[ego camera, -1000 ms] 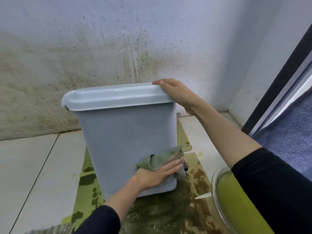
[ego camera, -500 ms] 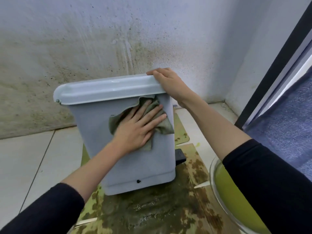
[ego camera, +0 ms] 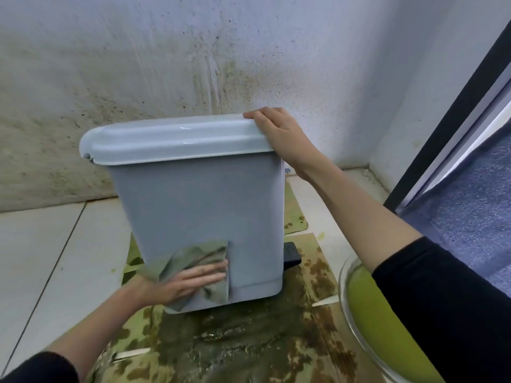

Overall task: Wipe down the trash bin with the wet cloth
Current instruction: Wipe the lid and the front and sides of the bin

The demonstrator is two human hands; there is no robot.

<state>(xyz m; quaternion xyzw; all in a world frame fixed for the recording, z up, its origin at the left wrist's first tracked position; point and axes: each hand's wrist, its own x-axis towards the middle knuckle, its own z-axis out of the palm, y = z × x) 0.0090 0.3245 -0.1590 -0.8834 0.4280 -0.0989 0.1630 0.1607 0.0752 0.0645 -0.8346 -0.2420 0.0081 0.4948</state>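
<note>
The left hand (ego camera: 182, 280) presses the cloth (ego camera: 193, 261) with flat, straight fingers low on the near side of the bin (ego camera: 199, 205). This is mid-wipe; next, an upward stroke probably. At the bin's far top corner, the right hand (ego camera: 282, 134) curls over the lid (ego camera: 171, 142).

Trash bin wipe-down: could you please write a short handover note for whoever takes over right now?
Left hand: fingers flat, pressing the wet cloth against the lower front of the trash bin.
Right hand: gripping the right end of the closed lid, steadying the bin.
The bin stands on a wet, stained mat by the wall.
Done: front face is being wiped; how much is finished cannot be told.
Left: probably the lid, the sides and the pedal.
</note>
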